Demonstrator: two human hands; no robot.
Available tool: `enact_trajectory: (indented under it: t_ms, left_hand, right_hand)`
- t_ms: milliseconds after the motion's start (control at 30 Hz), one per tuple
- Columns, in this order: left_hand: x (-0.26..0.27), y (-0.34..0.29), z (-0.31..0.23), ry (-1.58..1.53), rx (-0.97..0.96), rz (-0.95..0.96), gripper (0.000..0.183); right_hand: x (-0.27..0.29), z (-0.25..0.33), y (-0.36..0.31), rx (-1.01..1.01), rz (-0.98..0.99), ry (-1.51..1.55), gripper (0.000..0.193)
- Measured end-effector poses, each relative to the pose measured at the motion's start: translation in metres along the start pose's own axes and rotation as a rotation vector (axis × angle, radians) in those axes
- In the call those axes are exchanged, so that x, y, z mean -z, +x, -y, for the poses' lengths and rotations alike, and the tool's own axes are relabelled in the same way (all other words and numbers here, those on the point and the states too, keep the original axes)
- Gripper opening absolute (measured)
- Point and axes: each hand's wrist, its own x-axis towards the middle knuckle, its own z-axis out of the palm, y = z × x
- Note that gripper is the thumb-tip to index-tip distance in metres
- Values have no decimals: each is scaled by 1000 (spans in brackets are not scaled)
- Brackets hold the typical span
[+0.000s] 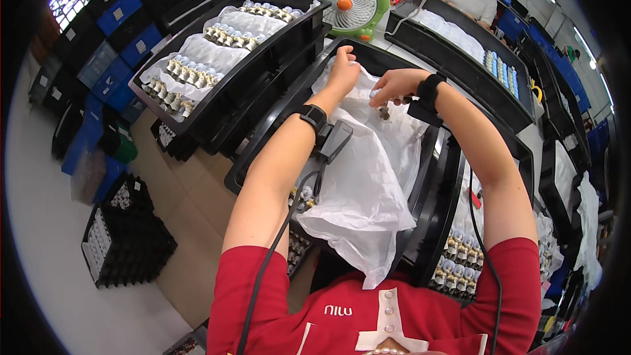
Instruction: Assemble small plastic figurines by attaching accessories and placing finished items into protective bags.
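**White crinkled paper sheet (361, 171) drapes over a black plastic tray (380, 56)**

Here's the right hand (399, 84), pinching a small pale piece (374, 93) above it! Left hand (343, 73) curls at its far end, grip unclear. Beyond: a round green plastic fan (344, 1).

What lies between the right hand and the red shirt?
In the head view, a crumpled white sheet stretches between the right hand and the red shirt; a small brownish piece shows near that hand.

Paper sheet (365, 171) over the middle tray (240, 169), tray stack (263, 59) to its left, fan (344, 4) behind, another tray (460, 69) back right.
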Motion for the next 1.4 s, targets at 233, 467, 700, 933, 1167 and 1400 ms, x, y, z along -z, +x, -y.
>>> enact_trajectory:
  t_ms: [233, 467, 700, 933, 1167, 1400]
  left_hand:
    - [1, -11, -15, 361, -298, -21, 44]
    - [21, -33, -16, 815, -184, 255, 46]
    - [19, -32, -13, 944, -250, 373, 76]
    - [16, -42, -26, 945, -181, 306, 83]
    - [19, -44, -32, 886, -145, 284, 91]
    - [16, -45, -28, 980, -129, 314, 93]
  right_hand:
    - [13, -35, 30, -45, -129, 420, 33]
    - [8, -45, 53, -171, -187, 313, 37]
    - [1, -34, 83, 99, -565, 430, 48]
    - [-19, -23, 111, -2, -991, 100, 53]
    - [-13, -19, 124, 85, -694, 545, 48]
    - [-10, -19, 124, 82, -742, 327, 40]
